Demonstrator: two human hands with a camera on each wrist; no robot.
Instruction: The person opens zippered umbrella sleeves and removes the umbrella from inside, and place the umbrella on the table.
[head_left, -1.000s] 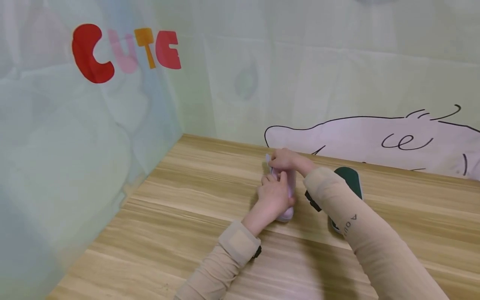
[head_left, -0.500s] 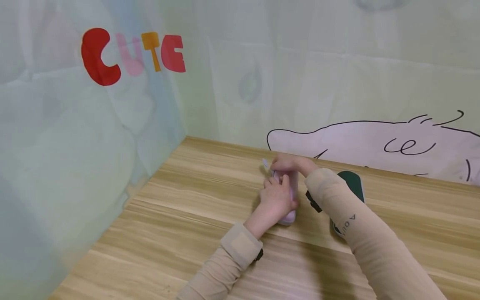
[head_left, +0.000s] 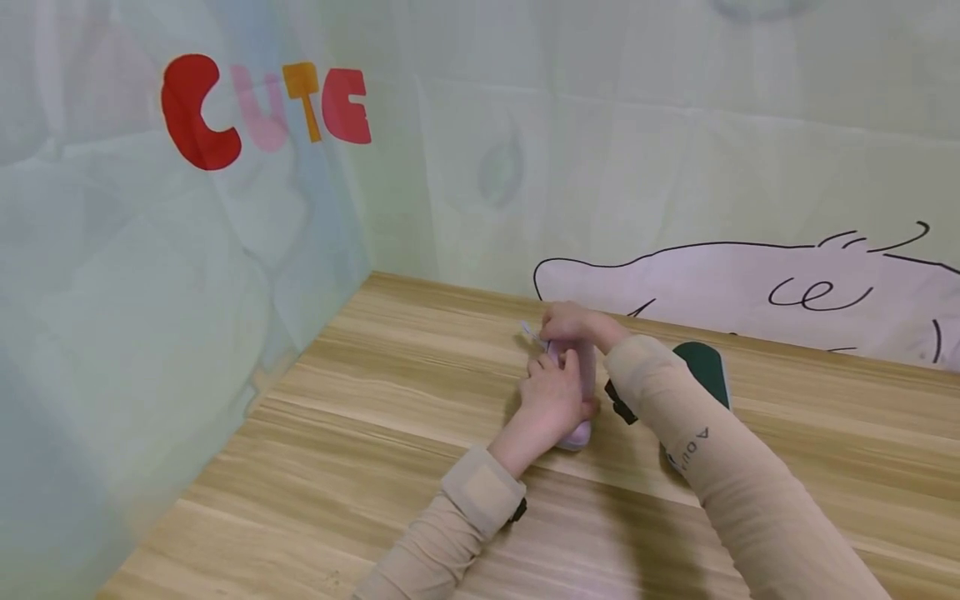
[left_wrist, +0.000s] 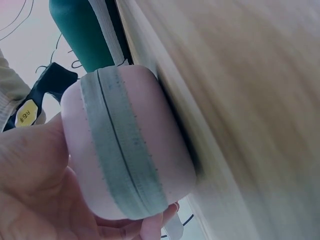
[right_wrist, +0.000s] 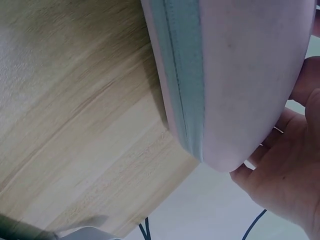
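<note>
In the head view, an oblong pink zip case [head_left: 576, 435] stands on its narrow side on the table. My left hand [head_left: 549, 396] grips it around the middle, thumb on the right side and fingers on the left. My right hand [head_left: 573, 323] bends over its far end with curled fingers, and a thin pale strap [head_left: 527, 330] sticks out left of the fingertips. A grey-green zip band [left_wrist: 120, 135], closed along this end, shows in the left wrist view. The right wrist view has my right fingers [right_wrist: 242, 175] at the case's rounded end. What these fingertips pinch is hidden.
A dark green case [head_left: 703, 367] with a pale edge lies right of the pink one, partly covered by my right sleeve [head_left: 720, 450]. The wooden table [head_left: 390, 375] meets printed cloth walls [head_left: 465, 150] at the back and left.
The pale strap has tipped from nearly upright to leaning left beside my right fingers. My left hand keeps its grip on the pink case. The head view has shifted slightly.
</note>
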